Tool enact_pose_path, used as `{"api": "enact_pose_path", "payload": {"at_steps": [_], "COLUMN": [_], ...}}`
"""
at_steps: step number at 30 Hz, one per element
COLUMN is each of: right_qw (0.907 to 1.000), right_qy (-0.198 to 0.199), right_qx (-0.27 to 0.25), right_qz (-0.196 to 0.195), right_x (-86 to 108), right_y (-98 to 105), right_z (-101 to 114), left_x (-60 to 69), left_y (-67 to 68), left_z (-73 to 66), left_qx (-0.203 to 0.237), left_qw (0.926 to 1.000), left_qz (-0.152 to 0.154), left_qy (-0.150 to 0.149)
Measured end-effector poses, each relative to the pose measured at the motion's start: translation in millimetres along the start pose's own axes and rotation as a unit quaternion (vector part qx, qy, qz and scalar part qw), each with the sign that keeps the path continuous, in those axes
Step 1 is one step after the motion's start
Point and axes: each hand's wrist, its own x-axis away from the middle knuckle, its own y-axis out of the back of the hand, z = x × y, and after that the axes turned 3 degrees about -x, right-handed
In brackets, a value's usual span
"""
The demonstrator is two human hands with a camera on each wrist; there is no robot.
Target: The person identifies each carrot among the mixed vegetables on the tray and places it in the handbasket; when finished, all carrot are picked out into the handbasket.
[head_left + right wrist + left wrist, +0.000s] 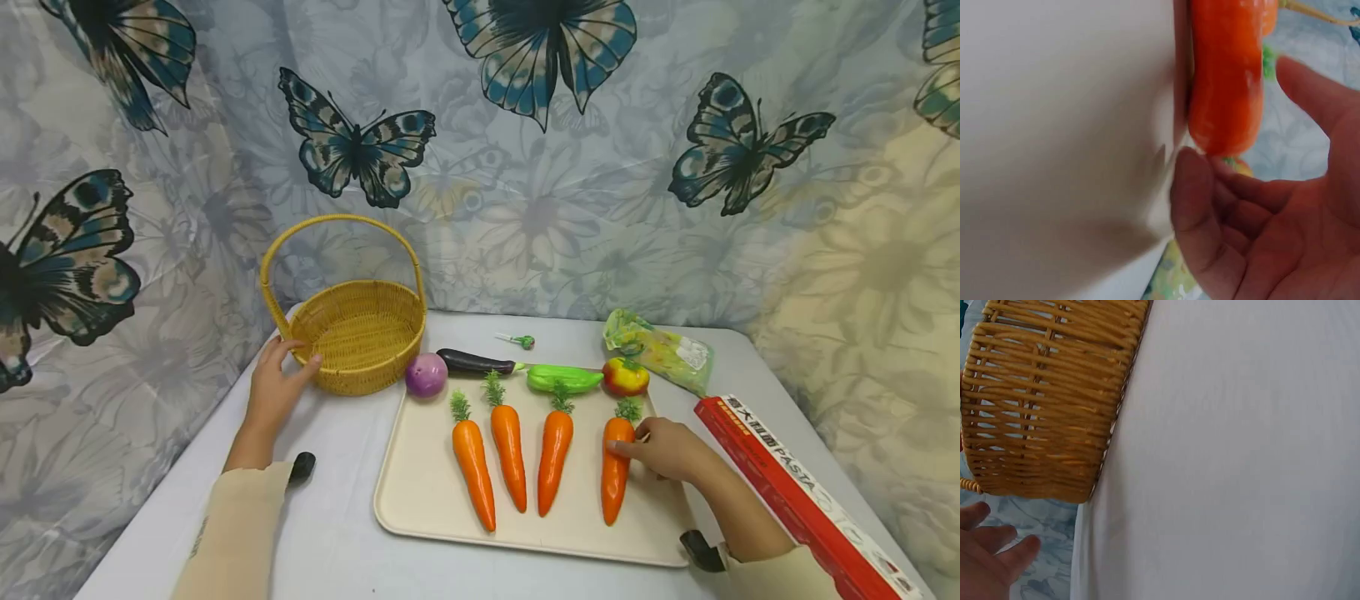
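Four orange carrots lie on a cream tray [420, 500]. My right hand [675, 450] is at the rightmost carrot [614, 479], its thumb over the upper part. In the right wrist view the hand [1272, 231] has its fingertips at the end of the carrot [1225, 81], and the thumb stands apart from it. A yellow wicker basket [367, 371] with a tall handle stands at the back left. At its left side is my left hand [273, 400], fingers near the rim; the left wrist view shows spread fingers beside the basket [1047, 412].
Along the tray's back edge lie a purple onion [426, 375], an eggplant [474, 363], a green vegetable [564, 379] and a red-yellow fruit [626, 377]. Behind is a lollipop [525, 342]. A green bag [663, 350] and a long red pasta box [810, 508] lie right.
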Motion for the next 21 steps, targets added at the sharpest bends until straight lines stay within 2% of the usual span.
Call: {"api": "enact_pose_path", "payload": {"at_steps": [3, 6, 9, 11, 13, 15, 21], "right_qw": [0.9995, 0.9993, 0.9991, 0.9987, 0.9980, 0.9972, 0.9913], "right_qy": [-0.010, -0.011, -0.011, -0.015, -0.019, -0.020, -0.018], "right_qx": [0.000, -0.004, -0.022, -0.036, -0.051, -0.064, -0.122], "right_qz": [0.029, 0.036, 0.035, 0.033, 0.033, 0.033, 0.045], "right_x": [1.8, 3.9, 4.7, 5.3, 6.2, 6.8, 8.1], "right_y": [-4.9, -9.4, -13.1, -13.5, -12.9, -11.7, -7.6], "right_z": [3.6, 7.4, 11.4, 13.5, 14.7, 15.2, 9.6], "left_x": [-1.7, -1.3, -1.7, -2.4, -2.8, -2.3, -0.4], "left_y": [-5.7, -9.7, -13.7, -17.1, -20.1, -22.0, -24.9], "left_z": [1.4, 3.5, 7.7, 9.8, 10.7, 10.7, 12.2], "left_qx": [0.037, 0.089, 0.166, 0.219, 0.254, 0.268, 0.279], "left_qw": [0.9989, 0.9940, 0.9831, 0.9731, 0.9649, 0.9608, 0.9571], "left_qz": [0.015, 0.017, 0.008, 0.002, -0.005, -0.011, -0.025], "left_qy": [0.026, 0.062, 0.077, 0.073, 0.069, 0.071, 0.072]}}
